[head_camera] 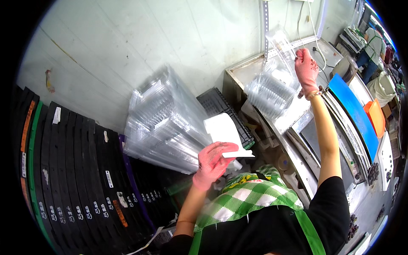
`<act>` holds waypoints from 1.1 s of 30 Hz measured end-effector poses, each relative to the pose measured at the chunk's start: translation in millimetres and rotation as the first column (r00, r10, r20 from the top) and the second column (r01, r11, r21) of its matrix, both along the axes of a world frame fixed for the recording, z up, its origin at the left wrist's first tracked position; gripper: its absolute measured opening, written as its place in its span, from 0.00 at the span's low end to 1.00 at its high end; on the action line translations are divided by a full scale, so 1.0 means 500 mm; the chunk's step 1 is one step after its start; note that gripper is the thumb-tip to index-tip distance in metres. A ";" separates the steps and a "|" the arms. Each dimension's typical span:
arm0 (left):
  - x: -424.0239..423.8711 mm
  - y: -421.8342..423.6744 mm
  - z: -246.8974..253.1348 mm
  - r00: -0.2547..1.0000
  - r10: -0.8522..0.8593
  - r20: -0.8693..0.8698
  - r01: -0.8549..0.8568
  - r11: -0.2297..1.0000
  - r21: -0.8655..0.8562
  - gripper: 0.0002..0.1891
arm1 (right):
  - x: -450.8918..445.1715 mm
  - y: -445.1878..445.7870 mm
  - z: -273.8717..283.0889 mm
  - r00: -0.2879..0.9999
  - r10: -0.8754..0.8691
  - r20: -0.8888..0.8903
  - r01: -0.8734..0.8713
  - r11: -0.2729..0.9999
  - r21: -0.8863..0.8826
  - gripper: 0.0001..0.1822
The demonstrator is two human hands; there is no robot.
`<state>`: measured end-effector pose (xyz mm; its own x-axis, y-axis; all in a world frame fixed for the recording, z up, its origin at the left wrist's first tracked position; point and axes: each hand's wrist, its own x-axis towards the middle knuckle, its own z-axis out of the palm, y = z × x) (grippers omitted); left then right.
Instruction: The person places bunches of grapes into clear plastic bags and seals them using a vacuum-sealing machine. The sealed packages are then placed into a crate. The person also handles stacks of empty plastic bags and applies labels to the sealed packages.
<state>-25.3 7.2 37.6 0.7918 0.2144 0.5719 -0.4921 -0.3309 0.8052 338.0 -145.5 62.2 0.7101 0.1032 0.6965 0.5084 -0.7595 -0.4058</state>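
My left hand (212, 164), in a pink glove with dark stains, grips a bent white sheet (224, 129). It is in front of a tall nested stack of clear plastic containers (165, 118). Reaching out over the metal table, my right hand (306, 68), also gloved in pink, pinches the edge of a clear plastic container (281, 44), which is blurred. Below that one, more clear containers (271, 92) lie nested on the table's corner. A few dark grapes (300, 93) show beside my right wrist.
Stacked black crates (79, 165) rise on the left, and a dark crate (216, 105) stands by the metal table (239, 68). A blue board (353, 114), an orange tray (375, 117) and grape bunches (373, 173) are at right. Another person (373, 47) stands far back.
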 end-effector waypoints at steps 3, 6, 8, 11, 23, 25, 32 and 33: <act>0.004 -0.025 -0.020 0.990 -0.093 -0.105 0.015 0.813 -0.582 0.07 | -0.122 0.016 0.113 0.912 0.396 -0.108 -0.369 0.906 0.207 0.06; 0.022 -0.015 -0.023 0.991 -0.084 -0.107 -0.007 0.753 -0.659 0.06 | -0.244 0.014 0.205 0.744 0.555 -0.372 -0.559 0.822 0.106 0.10; 0.034 0.000 -0.018 0.992 -0.093 -0.083 0.019 0.769 -0.639 0.06 | -0.262 0.023 0.220 0.660 0.567 -0.494 -0.666 0.746 -0.034 0.14; 0.044 -0.013 0.025 0.972 0.025 -0.234 -0.166 0.779 -0.605 0.05 | -0.285 0.047 0.228 0.521 0.559 -0.646 -0.703 0.709 0.047 0.10; 0.061 -0.009 -0.003 0.984 -0.005 -0.180 -0.109 0.776 -0.621 0.11 | -0.300 0.059 0.206 0.552 0.608 -0.571 -0.763 0.644 -0.053 0.09; 0.067 -0.019 0.011 0.978 0.040 -0.205 -0.165 0.751 -0.640 0.05 | -0.302 0.060 0.206 0.536 0.603 -0.590 -0.763 0.645 -0.034 0.09; 0.081 0.013 -0.022 0.840 0.309 -0.446 -0.354 0.935 -0.020 0.09 | -0.310 0.049 0.200 0.666 0.738 -0.107 -0.743 0.645 -0.179 0.06; 0.077 0.014 -0.044 0.891 0.255 -0.376 -0.322 0.938 -0.126 0.07 | -0.331 0.056 0.218 0.661 0.750 0.009 -0.747 0.659 -0.084 0.09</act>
